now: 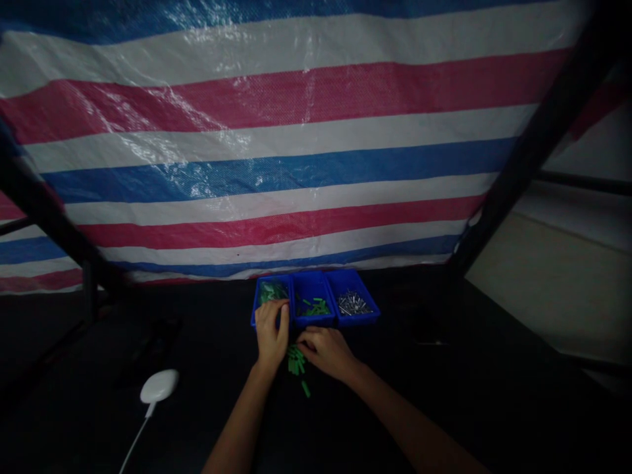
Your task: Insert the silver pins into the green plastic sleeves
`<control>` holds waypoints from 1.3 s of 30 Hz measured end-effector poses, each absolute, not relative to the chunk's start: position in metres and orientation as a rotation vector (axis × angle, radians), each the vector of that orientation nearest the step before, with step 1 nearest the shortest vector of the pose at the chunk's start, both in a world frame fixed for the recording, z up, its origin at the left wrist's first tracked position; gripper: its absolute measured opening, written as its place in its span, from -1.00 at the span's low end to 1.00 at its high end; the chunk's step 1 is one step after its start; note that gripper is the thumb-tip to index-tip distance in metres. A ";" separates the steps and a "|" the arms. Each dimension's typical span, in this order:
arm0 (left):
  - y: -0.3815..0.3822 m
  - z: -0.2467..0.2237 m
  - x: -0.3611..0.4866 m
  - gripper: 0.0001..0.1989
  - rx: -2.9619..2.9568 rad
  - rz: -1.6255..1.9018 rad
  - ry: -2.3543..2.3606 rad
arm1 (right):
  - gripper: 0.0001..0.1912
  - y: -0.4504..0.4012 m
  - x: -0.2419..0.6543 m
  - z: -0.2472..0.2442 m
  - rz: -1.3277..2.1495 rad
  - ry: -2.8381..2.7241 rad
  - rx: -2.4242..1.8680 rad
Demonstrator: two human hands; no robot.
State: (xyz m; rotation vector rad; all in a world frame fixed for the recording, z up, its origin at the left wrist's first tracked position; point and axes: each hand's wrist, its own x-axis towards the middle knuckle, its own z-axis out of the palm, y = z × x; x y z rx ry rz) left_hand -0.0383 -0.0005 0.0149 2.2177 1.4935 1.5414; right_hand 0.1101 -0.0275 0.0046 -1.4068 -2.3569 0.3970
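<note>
Curling over a blue bin (255, 304), the left hand (270, 332) hides any pinch; the right hand (326, 350) bends beside green pegs (296, 361), grip unclear.

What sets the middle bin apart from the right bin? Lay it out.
The middle bin holds short green pieces, while the right bin holds silvery metal fasteners. The middle bin stands between two other bins, while the right bin ends the row. The right hand is just in front of the middle bin and farther from the right bin. Both bins are open, blue and rectangular, and look about equal in size.
</note>
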 end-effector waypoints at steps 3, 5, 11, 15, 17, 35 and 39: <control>-0.001 0.015 -0.038 -0.80 2.222 1.537 1.489 | -0.78 -0.028 0.110 0.004 0.389 -2.343 -1.394; -0.001 0.015 -0.038 -0.80 2.224 1.536 1.490 | -0.79 -0.028 0.109 0.004 0.392 -2.338 -1.383; 0.000 0.015 -0.038 -0.78 2.227 1.558 1.502 | -0.79 -0.029 0.111 0.005 0.422 -2.334 -1.376; 0.000 0.015 -0.038 -0.81 2.239 1.545 1.491 | -0.79 -0.027 0.115 0.005 0.448 -2.277 -1.342; 0.000 0.015 -0.038 -0.81 2.242 1.533 1.491 | -0.80 -0.026 0.117 0.005 0.480 -2.229 -1.334; -0.008 0.017 -0.026 -0.84 2.459 1.347 1.346 | -0.63 -0.007 0.115 -0.009 1.277 -1.175 -0.869; -0.008 0.015 -0.024 -0.84 2.509 1.298 1.319 | -0.60 -0.007 0.113 -0.012 1.342 -1.151 -0.853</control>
